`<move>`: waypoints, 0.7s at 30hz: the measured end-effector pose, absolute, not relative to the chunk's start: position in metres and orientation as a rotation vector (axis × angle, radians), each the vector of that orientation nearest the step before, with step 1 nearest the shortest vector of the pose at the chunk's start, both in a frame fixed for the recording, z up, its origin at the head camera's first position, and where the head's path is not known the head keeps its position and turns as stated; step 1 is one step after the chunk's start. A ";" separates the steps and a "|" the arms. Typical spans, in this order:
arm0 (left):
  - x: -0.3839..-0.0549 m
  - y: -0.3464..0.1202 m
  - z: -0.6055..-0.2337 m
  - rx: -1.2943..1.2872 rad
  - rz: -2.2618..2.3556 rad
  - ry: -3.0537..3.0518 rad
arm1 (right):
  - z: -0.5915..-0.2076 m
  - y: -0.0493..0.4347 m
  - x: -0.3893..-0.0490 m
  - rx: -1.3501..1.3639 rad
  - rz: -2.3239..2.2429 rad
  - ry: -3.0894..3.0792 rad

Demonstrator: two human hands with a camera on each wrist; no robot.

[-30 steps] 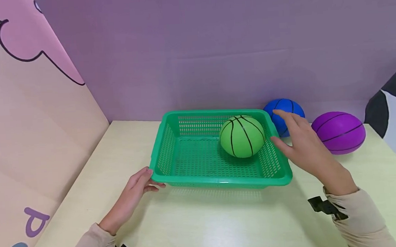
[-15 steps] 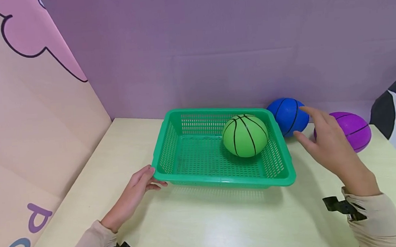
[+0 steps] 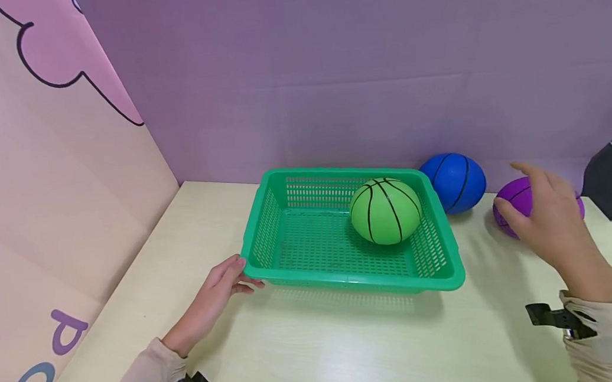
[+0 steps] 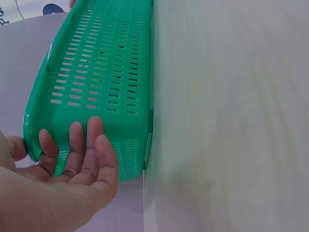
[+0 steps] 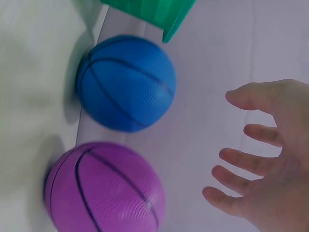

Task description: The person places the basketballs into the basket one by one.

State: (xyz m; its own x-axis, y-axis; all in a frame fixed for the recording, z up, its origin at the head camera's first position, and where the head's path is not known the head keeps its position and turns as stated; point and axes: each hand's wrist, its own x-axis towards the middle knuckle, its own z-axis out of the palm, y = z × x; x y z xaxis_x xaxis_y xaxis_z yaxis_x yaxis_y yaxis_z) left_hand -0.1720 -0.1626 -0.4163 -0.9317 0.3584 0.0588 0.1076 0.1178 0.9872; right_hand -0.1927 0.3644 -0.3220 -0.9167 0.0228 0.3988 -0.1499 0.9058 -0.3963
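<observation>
From the head view, my left hand [image 3: 222,285] rests flat at the near-left corner of the green basket [image 3: 344,283], holding the green ball [image 3: 385,210]. My right hand [image 3: 550,221] hovers spread above the purple ball [image 3: 509,203], beside the blue ball [image 3: 457,181].

The left wrist view shows straight fingers [image 4: 79,145] against the basket wall, thumb on the rim.

The right wrist view shows a clear gap: open fingers [image 5: 256,130], nothing gripped.
</observation>
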 end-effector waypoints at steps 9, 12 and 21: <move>-0.172 -0.163 -0.415 0.466 1.916 2.192 | -0.332 0.391 -0.199 -0.047 0.547 -2.646; -0.171 -0.163 -0.414 0.463 1.912 2.196 | -0.335 0.399 -0.201 -0.106 0.523 -2.661; -0.172 -0.162 -0.414 0.458 1.906 2.185 | -0.346 0.419 -0.200 -0.181 0.550 -2.670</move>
